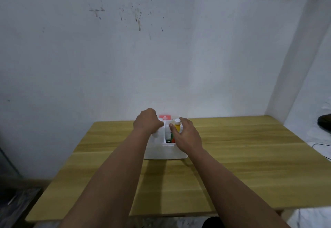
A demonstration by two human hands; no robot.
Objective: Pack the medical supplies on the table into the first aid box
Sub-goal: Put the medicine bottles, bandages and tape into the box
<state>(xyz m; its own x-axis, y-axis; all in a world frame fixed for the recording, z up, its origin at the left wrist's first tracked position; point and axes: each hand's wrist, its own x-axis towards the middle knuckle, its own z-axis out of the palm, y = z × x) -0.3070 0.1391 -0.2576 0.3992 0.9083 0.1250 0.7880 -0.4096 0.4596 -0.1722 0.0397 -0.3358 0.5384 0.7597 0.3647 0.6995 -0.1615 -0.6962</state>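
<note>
A white first aid box (165,150) stands open at the far middle of the wooden table (250,165), its lid with a red cross label (164,117) raised at the back. Over the box's left compartment, my left hand (147,121) is closed around a white roll-like item (155,134). My right hand (186,134) grips a yellow bottle with a white cap (177,124) over the right compartment. Between the hands, a white bottle (167,132) and green and red packages (170,139) sit inside the box.
A stained white wall rises right behind the table. A white partition stands at the right, with a dark object (325,121) beyond it. Dark clutter lies on the floor at the lower left.
</note>
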